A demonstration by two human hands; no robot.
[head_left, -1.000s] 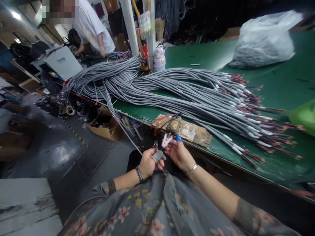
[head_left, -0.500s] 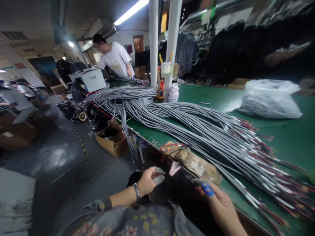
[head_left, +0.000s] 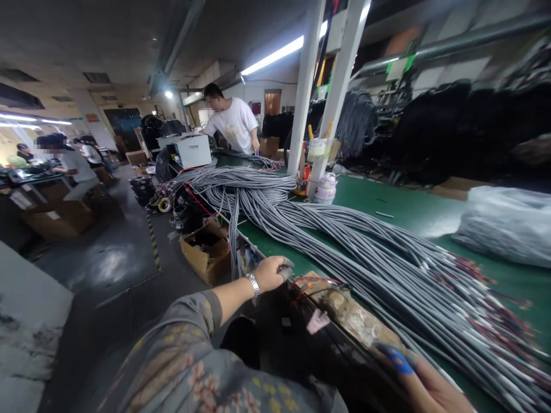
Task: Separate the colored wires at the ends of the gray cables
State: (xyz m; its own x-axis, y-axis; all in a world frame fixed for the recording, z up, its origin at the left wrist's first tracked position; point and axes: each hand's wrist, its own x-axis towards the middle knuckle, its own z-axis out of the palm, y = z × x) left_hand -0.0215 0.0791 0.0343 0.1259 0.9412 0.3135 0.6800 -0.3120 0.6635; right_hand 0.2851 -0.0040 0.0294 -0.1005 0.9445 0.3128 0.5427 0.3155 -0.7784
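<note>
My left hand (head_left: pixel 272 273) is at the table's front edge, grey covers on its fingertips. Its fingers are curled together, and whatever may be in them is hidden. Lower right, my right hand (head_left: pixel 415 373) is beside a cardboard-and-tape-covered block (head_left: pixel 344 312); blue tape wraps its thumb. Thumb and finger are pressed close, with anything between them too blurred to make out. Long grey cables (head_left: pixel 327 241) lie in a thick bundle just beyond both hands. Their white-sleeved ends with thin dark-red wires (head_left: pixel 499 310) fan out at the right. A pink clip (head_left: pixel 317 321) hangs below the block.
White posts (head_left: pixel 306 86) rise from the green table (head_left: pixel 404 206), a pink-and-white bottle (head_left: pixel 326 188) at their foot. A filled plastic bag (head_left: pixel 508 223) rests at the right. An open cardboard box (head_left: pixel 209 252) is on the floor; a co-worker (head_left: pixel 235 123) stands beyond the cables.
My left hand has reached forward to the table edge, its fingers closing in. My right hand has moved right and down in the picture. The view has swung left.
</note>
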